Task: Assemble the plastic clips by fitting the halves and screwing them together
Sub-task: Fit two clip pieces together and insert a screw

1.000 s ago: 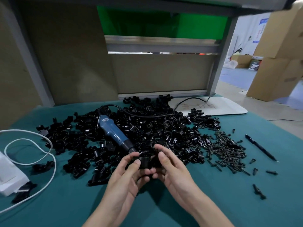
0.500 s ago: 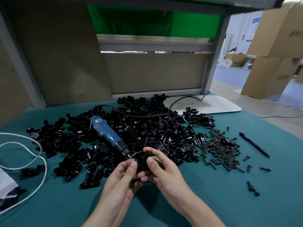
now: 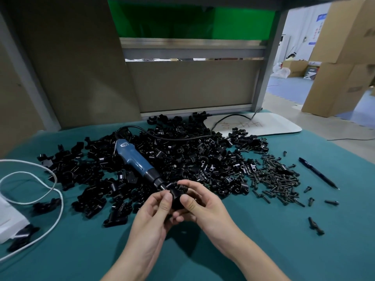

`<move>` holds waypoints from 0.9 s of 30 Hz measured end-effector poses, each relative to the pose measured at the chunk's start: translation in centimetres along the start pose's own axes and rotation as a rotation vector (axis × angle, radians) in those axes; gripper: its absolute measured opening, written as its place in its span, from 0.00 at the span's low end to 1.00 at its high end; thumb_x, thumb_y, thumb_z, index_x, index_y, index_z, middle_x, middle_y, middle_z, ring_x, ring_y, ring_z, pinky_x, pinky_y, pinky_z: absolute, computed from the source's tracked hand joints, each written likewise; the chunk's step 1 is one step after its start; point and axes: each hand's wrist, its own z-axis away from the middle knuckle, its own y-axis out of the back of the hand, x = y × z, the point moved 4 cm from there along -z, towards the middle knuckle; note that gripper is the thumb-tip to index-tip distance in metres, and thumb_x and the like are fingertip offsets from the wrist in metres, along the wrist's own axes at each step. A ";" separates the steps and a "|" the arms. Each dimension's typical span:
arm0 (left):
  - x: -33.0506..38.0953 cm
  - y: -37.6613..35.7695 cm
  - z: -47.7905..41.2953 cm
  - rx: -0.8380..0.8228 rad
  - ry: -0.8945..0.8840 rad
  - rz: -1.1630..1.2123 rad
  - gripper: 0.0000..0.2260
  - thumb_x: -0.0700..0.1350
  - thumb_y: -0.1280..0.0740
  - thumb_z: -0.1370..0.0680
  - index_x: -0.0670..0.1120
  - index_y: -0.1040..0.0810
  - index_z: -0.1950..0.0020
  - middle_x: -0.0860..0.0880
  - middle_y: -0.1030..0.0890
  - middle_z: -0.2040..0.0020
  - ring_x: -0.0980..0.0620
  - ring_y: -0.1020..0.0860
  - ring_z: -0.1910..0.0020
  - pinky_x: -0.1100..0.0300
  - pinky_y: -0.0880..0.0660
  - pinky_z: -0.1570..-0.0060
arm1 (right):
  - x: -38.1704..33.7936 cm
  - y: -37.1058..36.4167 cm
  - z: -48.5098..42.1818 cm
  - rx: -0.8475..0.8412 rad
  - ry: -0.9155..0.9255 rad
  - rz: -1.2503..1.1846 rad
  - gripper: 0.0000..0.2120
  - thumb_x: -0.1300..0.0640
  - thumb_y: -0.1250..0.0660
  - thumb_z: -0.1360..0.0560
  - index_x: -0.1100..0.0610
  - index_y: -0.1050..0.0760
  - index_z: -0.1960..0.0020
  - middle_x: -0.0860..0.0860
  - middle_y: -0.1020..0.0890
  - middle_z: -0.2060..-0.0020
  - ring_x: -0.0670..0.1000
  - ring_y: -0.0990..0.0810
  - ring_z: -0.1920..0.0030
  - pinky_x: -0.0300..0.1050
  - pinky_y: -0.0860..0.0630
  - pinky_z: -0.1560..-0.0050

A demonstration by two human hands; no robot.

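A black plastic clip (image 3: 177,196) is held up above the green table between both hands. My left hand (image 3: 154,214) pinches its left side with thumb and fingers, and my right hand (image 3: 203,207) pinches its right side. Behind them a big pile of black clip halves (image 3: 182,159) covers the table's middle. A blue electric screwdriver (image 3: 138,163) lies on the pile, tip pointing at the held clip. A heap of black screws (image 3: 278,177) lies to the right.
A black pen (image 3: 317,173) lies at the right beyond the screws, with loose screws near it. A white cord (image 3: 40,179) loops at the left beside a white object (image 3: 10,222). A white board (image 3: 253,124) sits at the back right. Cardboard boxes (image 3: 345,57) stand off the table.
Both hands have lifted the clip slightly and drawn it closer to the screwdriver tip; the fingers have shifted round it. The camera view has moved a little.
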 end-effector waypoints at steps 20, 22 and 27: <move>1.4 0.6 0.7 -0.134 -0.410 -0.785 0.16 0.55 0.31 0.23 0.66 0.24 0.36 0.61 0.18 0.41 0.58 0.19 0.40 0.66 0.24 0.42 | -0.8 0.4 0.3 -0.014 -0.007 0.034 0.17 0.46 0.24 0.28 0.45 0.17 0.39 0.52 0.15 0.41 0.55 0.14 0.43 0.47 0.17 0.47; 1.5 0.5 0.7 -0.132 -0.418 -0.787 0.16 0.54 0.29 0.23 0.66 0.24 0.36 0.62 0.17 0.42 0.59 0.19 0.41 0.70 0.25 0.44 | -0.9 0.4 0.3 -0.017 -0.008 0.043 0.17 0.47 0.24 0.27 0.44 0.17 0.39 0.52 0.15 0.40 0.55 0.14 0.43 0.46 0.17 0.48; 1.5 0.1 0.9 -0.121 -0.388 -0.647 0.16 0.49 0.26 0.23 0.65 0.21 0.39 0.60 0.16 0.44 0.59 0.17 0.44 0.71 0.24 0.47 | -1.3 0.6 0.4 0.011 0.017 0.119 0.19 0.48 0.25 0.24 0.44 0.20 0.34 0.48 0.14 0.42 0.52 0.13 0.50 0.43 0.18 0.54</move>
